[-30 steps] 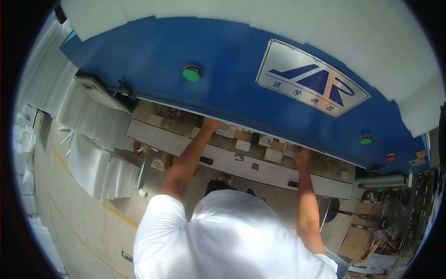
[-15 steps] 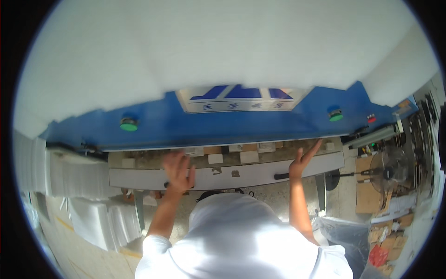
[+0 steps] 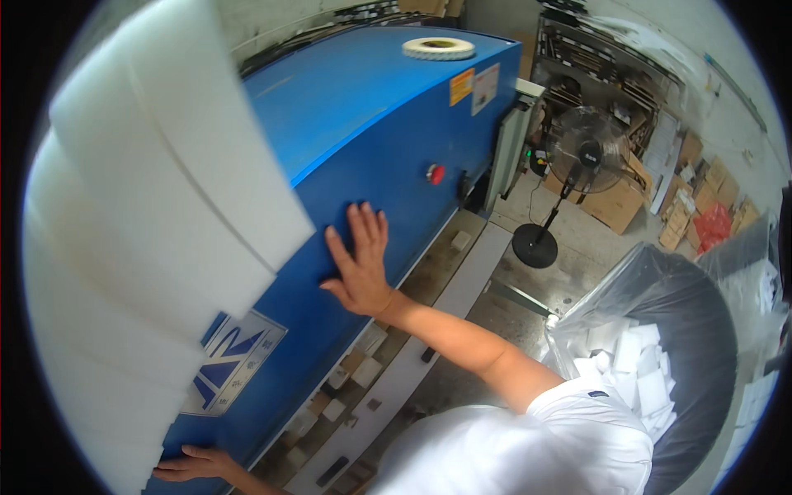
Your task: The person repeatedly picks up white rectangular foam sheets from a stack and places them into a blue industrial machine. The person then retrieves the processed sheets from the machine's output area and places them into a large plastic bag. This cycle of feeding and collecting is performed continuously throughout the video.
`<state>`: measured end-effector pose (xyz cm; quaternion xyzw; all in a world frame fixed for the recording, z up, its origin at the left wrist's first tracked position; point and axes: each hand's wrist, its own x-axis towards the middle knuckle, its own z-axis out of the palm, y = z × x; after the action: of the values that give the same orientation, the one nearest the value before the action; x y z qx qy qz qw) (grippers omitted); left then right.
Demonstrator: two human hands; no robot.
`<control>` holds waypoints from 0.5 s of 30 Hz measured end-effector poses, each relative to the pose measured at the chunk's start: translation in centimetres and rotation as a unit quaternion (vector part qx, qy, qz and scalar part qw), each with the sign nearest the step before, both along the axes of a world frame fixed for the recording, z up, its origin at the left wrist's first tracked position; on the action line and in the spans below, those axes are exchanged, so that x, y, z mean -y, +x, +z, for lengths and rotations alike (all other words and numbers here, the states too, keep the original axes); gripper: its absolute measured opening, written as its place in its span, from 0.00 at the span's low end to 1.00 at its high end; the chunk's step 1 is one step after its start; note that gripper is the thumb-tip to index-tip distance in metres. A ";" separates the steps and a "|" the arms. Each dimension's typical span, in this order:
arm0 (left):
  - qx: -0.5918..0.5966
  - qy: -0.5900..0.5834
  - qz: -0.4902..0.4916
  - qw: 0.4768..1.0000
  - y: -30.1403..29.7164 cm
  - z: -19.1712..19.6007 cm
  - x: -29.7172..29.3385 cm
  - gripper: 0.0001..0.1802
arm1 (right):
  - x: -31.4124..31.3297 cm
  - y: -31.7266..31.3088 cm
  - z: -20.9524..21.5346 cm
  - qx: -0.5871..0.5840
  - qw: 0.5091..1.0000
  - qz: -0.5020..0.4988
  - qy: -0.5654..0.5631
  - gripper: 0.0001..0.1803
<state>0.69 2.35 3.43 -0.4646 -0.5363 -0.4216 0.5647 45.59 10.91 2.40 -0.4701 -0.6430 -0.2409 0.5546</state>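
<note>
A big blue machine cover [image 3: 371, 124] fills the middle of the view. My right hand [image 3: 359, 264] lies flat on its front face, fingers spread, holding nothing. My left hand [image 3: 194, 466] rests at the cover's lower edge, at the bottom left, below a silver label plate [image 3: 235, 363]; its fingers lie flat and empty. Thick white foam sheets [image 3: 157, 206] are stacked on top of the machine, left of both hands. Under the cover, small white and tan cut pieces [image 3: 363, 363] lie on the machine bed.
A red button [image 3: 436, 173] sits on the cover's right end, and a tape roll [image 3: 439, 48] lies on top. At the right stands a bag-lined bin [image 3: 701, 330] of white foam scraps. A floor fan [image 3: 587, 153] and cardboard boxes [image 3: 619, 202] stand behind.
The view has swung to the right and tilted. Both hands have come from under the cover's edge onto its blue front, the right one higher up.
</note>
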 end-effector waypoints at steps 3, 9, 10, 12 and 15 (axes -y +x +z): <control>0.013 -0.044 0.070 0.996 0.1 -0.5 0.8 0.37 | 2.1 0.9 -0.1 -0.002 0.996 0.057 -0.066 0.41; -0.009 -0.194 -0.090 0.977 12.4 4.4 7.2 0.31 | 10.7 2.5 -4.6 -0.109 0.968 0.153 -0.165 0.46; -0.043 -0.205 -0.120 0.970 14.6 5.6 8.6 0.30 | 12.9 2.5 -6.9 -0.111 0.964 0.150 -0.189 0.46; -0.110 -0.226 -0.194 0.948 19.0 8.1 10.1 0.27 | 18.1 4.0 -10.3 -0.123 0.943 0.150 -0.272 0.45; -0.145 -0.205 -0.296 0.922 24.6 13.1 10.1 0.30 | 25.5 7.8 -12.9 -0.157 0.903 0.120 -0.381 0.45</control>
<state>25.26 -7.77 16.56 -0.7638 -0.3615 -0.3781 0.3781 53.36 -14.54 -10.51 -0.5966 -0.6421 0.1673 0.4515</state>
